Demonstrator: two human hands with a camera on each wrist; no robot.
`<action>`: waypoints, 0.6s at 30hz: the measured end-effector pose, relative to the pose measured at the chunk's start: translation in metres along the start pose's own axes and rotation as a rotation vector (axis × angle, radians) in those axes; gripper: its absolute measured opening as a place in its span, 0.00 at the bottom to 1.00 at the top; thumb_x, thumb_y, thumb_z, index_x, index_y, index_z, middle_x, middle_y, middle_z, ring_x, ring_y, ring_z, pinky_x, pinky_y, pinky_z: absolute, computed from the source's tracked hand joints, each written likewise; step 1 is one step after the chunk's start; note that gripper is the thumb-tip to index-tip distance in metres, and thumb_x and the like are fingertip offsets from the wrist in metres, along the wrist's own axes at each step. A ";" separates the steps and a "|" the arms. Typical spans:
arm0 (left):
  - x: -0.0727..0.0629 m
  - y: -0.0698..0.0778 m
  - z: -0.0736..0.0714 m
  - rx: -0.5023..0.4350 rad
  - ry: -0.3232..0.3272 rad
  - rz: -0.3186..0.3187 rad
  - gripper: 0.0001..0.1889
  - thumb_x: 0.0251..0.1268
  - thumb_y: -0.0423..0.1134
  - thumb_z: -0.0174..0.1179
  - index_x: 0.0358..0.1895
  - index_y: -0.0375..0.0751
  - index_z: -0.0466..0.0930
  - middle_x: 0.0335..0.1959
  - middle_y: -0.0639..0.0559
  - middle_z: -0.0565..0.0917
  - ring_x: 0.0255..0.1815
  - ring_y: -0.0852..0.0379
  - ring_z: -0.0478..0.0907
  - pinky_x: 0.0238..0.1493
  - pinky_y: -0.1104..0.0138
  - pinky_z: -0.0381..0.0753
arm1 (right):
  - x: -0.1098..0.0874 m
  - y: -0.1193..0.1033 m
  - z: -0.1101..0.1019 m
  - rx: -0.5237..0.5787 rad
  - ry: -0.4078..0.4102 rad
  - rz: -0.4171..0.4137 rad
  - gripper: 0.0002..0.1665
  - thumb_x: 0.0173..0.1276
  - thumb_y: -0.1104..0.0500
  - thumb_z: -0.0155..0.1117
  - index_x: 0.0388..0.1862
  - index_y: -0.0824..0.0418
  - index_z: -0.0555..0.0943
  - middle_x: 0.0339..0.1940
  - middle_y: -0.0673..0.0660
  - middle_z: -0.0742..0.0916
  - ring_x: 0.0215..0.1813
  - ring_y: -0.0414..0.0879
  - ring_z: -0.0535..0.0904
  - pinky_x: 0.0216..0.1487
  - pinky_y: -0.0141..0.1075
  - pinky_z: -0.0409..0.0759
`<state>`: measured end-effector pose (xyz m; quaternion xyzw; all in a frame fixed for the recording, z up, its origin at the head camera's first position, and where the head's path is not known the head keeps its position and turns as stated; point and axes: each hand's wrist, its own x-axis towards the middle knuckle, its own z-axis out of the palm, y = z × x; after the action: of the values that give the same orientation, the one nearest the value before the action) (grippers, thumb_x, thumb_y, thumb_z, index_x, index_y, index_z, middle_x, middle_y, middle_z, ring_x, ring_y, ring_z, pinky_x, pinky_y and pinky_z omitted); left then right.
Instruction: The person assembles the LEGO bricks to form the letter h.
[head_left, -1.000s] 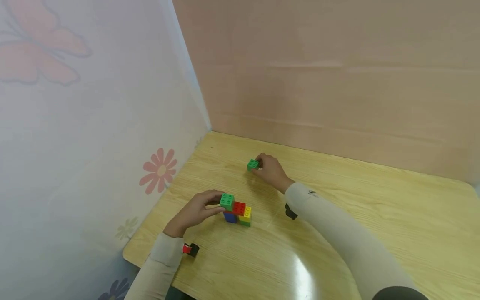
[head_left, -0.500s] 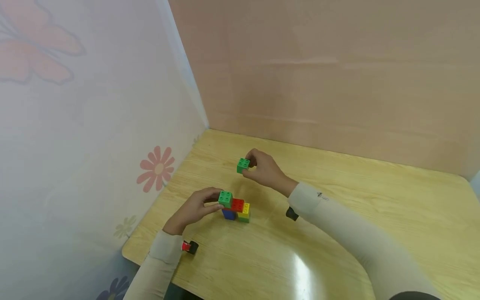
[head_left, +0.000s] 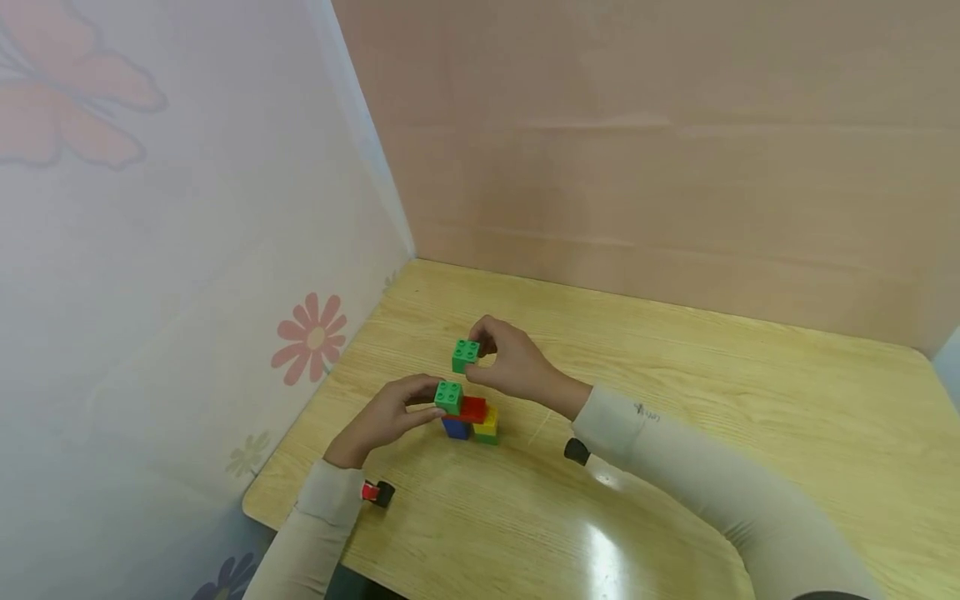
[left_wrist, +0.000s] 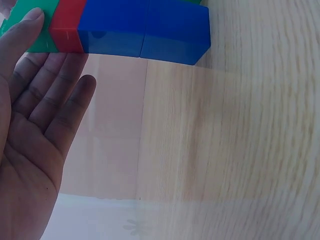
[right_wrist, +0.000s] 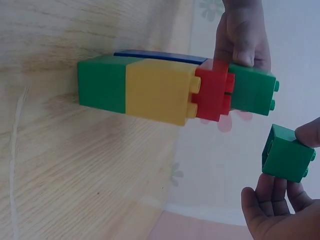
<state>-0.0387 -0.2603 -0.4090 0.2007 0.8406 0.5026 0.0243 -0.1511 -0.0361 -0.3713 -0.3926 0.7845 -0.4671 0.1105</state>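
My left hand (head_left: 381, 422) pinches a green toy building brick (head_left: 448, 397) at the top left of a small brick structure, its thumb on the near side. That brick sits on a red brick (head_left: 473, 409), which bridges two columns: stacked blue bricks (left_wrist: 145, 30) on one side, a yellow brick (right_wrist: 159, 91) over a green brick (right_wrist: 102, 85) on the other. Between thumb and fingers, my right hand (head_left: 517, 367) holds a second green brick (head_left: 465, 356) in the air, studs up, just behind the structure's top and apart from it.
The structure stands on a light wooden table (head_left: 675, 417). A flower-patterned wall panel (head_left: 225, 250) borders the table on the left, and a brown panel (head_left: 637, 167) stands along the back. Dark wrist-camera parts (head_left: 576, 451) hang below the right sleeve.
My right hand has carried its green brick leftward, then nearer to me, close to the structure's top. The left hand keeps its hold on the upper green brick.
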 end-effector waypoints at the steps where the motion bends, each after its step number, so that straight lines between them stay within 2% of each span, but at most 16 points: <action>1: 0.000 0.000 0.000 0.001 0.000 -0.001 0.18 0.67 0.32 0.61 0.60 0.38 0.76 0.52 0.48 0.81 0.54 0.49 0.80 0.58 0.50 0.77 | -0.001 -0.001 0.001 0.004 -0.003 0.002 0.18 0.59 0.59 0.72 0.44 0.54 0.73 0.40 0.47 0.81 0.46 0.49 0.81 0.50 0.38 0.80; 7: -0.001 -0.001 -0.002 -0.008 -0.004 -0.010 0.19 0.67 0.31 0.61 0.60 0.38 0.75 0.54 0.50 0.81 0.55 0.50 0.79 0.58 0.52 0.76 | -0.005 -0.008 0.007 0.017 -0.031 -0.023 0.19 0.58 0.59 0.72 0.44 0.54 0.73 0.40 0.46 0.81 0.44 0.46 0.81 0.49 0.36 0.81; 10: -0.001 -0.002 -0.002 -0.010 -0.008 -0.006 0.20 0.67 0.31 0.61 0.62 0.38 0.75 0.55 0.50 0.80 0.56 0.51 0.79 0.59 0.53 0.76 | -0.006 -0.011 0.010 0.026 -0.036 -0.036 0.19 0.58 0.59 0.73 0.44 0.54 0.73 0.40 0.46 0.82 0.44 0.44 0.81 0.50 0.39 0.82; 15: -0.002 -0.001 -0.003 -0.020 -0.008 0.021 0.20 0.67 0.31 0.61 0.61 0.37 0.75 0.55 0.48 0.80 0.56 0.51 0.78 0.58 0.49 0.76 | -0.008 -0.018 0.016 0.027 -0.049 -0.027 0.19 0.58 0.58 0.73 0.44 0.53 0.73 0.40 0.45 0.82 0.43 0.40 0.80 0.50 0.42 0.82; 18: -0.002 -0.001 -0.003 -0.027 -0.007 0.033 0.18 0.67 0.30 0.60 0.60 0.37 0.76 0.54 0.48 0.81 0.56 0.51 0.78 0.58 0.48 0.76 | -0.009 -0.020 0.018 0.031 -0.067 -0.019 0.19 0.59 0.58 0.73 0.44 0.53 0.73 0.40 0.45 0.82 0.44 0.42 0.80 0.49 0.41 0.82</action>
<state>-0.0377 -0.2646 -0.4089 0.2161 0.8301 0.5135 0.0216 -0.1250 -0.0467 -0.3667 -0.4136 0.7693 -0.4667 0.1386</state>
